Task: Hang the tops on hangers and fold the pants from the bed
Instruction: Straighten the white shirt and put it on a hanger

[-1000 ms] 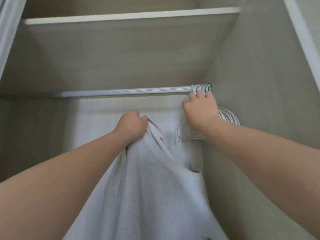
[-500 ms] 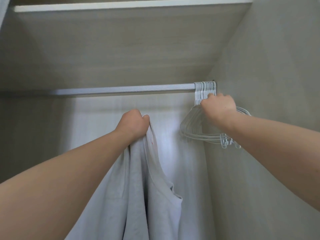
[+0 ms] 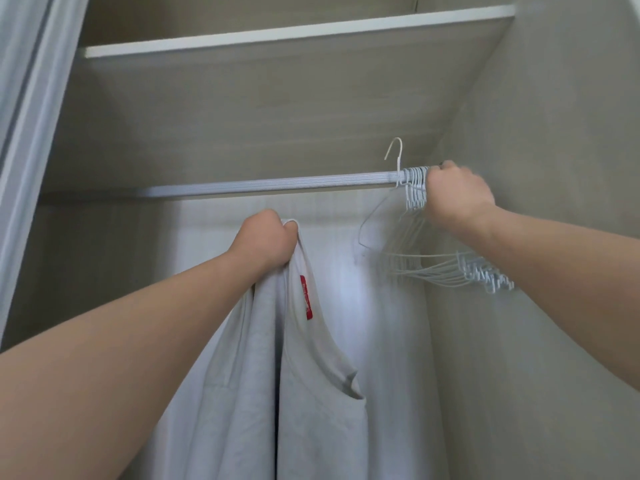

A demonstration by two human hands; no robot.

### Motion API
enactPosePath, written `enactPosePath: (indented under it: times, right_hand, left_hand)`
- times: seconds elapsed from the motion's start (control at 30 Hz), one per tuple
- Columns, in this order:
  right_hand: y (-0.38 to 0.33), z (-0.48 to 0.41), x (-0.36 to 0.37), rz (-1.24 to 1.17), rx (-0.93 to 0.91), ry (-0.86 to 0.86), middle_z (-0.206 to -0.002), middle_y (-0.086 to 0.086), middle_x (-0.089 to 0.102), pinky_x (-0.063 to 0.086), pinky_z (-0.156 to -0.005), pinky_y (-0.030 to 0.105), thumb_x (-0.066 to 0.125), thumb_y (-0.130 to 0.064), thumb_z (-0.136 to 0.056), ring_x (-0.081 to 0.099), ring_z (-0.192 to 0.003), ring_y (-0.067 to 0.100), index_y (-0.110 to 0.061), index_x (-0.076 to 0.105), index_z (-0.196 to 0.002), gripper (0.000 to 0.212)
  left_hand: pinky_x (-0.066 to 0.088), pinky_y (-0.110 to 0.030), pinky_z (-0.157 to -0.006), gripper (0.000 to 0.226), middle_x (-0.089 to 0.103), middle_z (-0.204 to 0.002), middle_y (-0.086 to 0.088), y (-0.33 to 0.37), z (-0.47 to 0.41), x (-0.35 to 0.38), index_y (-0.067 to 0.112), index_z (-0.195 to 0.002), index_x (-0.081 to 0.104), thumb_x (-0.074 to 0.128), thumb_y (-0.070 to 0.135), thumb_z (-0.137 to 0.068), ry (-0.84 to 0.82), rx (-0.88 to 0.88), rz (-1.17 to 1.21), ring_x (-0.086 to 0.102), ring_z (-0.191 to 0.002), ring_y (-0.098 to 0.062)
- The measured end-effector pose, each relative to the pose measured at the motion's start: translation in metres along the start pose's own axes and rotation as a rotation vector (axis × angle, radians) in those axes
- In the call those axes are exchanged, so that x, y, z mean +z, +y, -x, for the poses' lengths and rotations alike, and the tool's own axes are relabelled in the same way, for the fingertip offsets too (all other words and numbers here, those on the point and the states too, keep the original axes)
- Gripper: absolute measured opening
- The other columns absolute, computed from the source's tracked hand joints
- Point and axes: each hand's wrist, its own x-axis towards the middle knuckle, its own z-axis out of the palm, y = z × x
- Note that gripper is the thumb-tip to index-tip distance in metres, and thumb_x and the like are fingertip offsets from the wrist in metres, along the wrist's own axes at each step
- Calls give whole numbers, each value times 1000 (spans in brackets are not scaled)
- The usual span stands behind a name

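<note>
Inside a wardrobe, my left hand grips a light grey top by its neckline, just below the rail. The top hangs straight down and a red label shows inside the collar. At the rail's right end hangs a bunch of white wire hangers. My right hand is curled round their necks close under the rail. One hanger stands apart at the left of the bunch, its hook lifted above the rail.
A wooden shelf runs above the rail. The wardrobe's side wall stands right behind the hangers. A pale door frame borders the left. No other garment hangs on the long left stretch of rail.
My right hand has risen from the hangers' shoulders to their necks, and one hanger's hook has come up off the rail. The top hangs much as it did half a second ago.
</note>
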Motion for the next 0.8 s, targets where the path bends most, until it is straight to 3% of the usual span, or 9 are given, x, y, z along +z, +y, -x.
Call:
enactPosePath:
  times: [0.1, 0.2, 0.37, 0.47, 0.53, 0.63, 0.8]
  right_hand:
    - [-5, 8, -11, -120, -5, 19, -113, 21, 57, 40, -74, 42, 57, -5, -90, 58, -103, 43, -3, 49, -114, 25]
    - [-10, 20, -26, -283, 27, 23, -91, 18, 47, 36, -69, 40, 50, -2, -88, 47, -81, 39, -7, 39, -98, 15]
    - [-12, 47, -50, -763, 172, -27, -90, 12, 55, 37, -72, 28, 49, -6, -93, 47, -85, 28, -9, 61, -97, 13]
    - [-14, 78, -69, -1189, 327, -71, -60, 6, 42, 31, -45, 19, 50, -9, -98, 38, -52, 21, -17, 52, -75, 24]
    - [-15, 102, -84, -1470, 424, -74, -59, 3, 33, 22, -39, 13, 46, -7, -99, 28, -41, 14, -18, 48, -82, 20]
    - [-19, 131, -111, -1754, 491, -78, -59, 2, 32, 19, -40, 13, 43, -8, -98, 26, -34, 10, -20, 41, -88, 16]
    - [-14, 147, -154, -1867, 494, -266, -53, -3, 30, 19, -36, 16, 55, -27, -100, 24, -36, 9, -18, 46, -89, 17]
  left_hand:
    - [28, -33, -65, 36, 43, -66, -8, 4, 3, -13, 8, -66, 38, 41, 21, -100, 24, -1, -13, 44, -75, -33]
    - [27, -34, -60, 36, 44, -66, -8, 12, 6, -29, 8, -66, 39, 43, 22, -99, 55, -20, -19, 43, -74, -32]
    - [32, -33, -70, 33, 49, -83, -16, 29, 14, -64, 6, -72, 42, 43, 23, -100, 111, -34, -11, 44, -82, -34]
    - [34, -35, -72, 34, 52, -89, -19, 42, 27, -93, 8, -70, 41, 42, 26, -99, 156, -38, -60, 48, -83, -38]
    - [38, -37, -74, 31, 56, -98, -20, 51, 37, -113, 8, -75, 45, 41, 28, -98, 205, -13, -113, 54, -93, -42]
    - [38, -38, -79, 27, 55, -118, -22, 60, 49, -142, 7, -83, 52, 40, 25, -99, 240, 5, -136, 56, -106, -44]
    - [43, -36, -77, 25, 66, -111, -19, 72, 68, -173, 3, -102, 65, 48, 20, -98, 221, -183, -55, 62, -99, -38]
